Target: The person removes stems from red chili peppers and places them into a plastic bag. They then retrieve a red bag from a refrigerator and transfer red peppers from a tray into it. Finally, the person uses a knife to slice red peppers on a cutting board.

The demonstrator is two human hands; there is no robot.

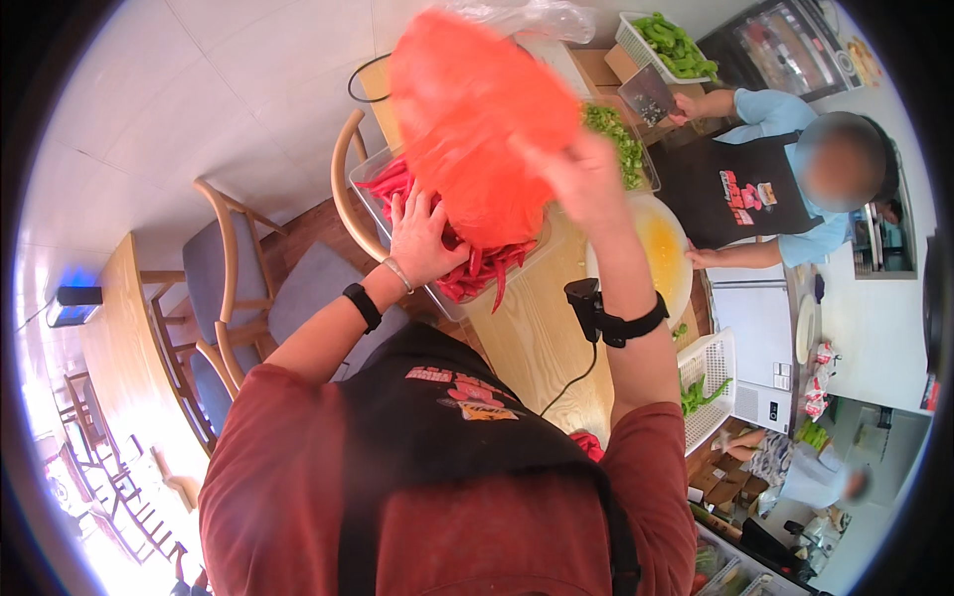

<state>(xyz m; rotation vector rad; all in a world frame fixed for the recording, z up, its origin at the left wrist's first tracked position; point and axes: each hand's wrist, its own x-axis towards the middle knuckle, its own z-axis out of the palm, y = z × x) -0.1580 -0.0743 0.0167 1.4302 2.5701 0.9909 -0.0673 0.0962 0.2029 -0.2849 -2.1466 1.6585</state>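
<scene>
My right hand (585, 179), slightly blurred, grips a large red plastic bag (477, 119) raised over a clear plastic tub (447, 307). Long red chili peppers (484, 276) fill the tub and show on both sides of the bag. My left hand (421, 235) lies on the peppers at the tub's near left side, fingers spread, beside the bag's lower edge. Whether its fingers hold any pepper is hard to tell. The bag hides the middle of the tub, and its contents are not visible.
A co-worker across the wooden table (536, 343) holds a cleaver (647, 95) and touches a round cutting board (674, 261). Chopped green peppers fill another tub (654, 167). White baskets (704, 421) hold green peppers. Wooden chairs (231, 253) stand at left.
</scene>
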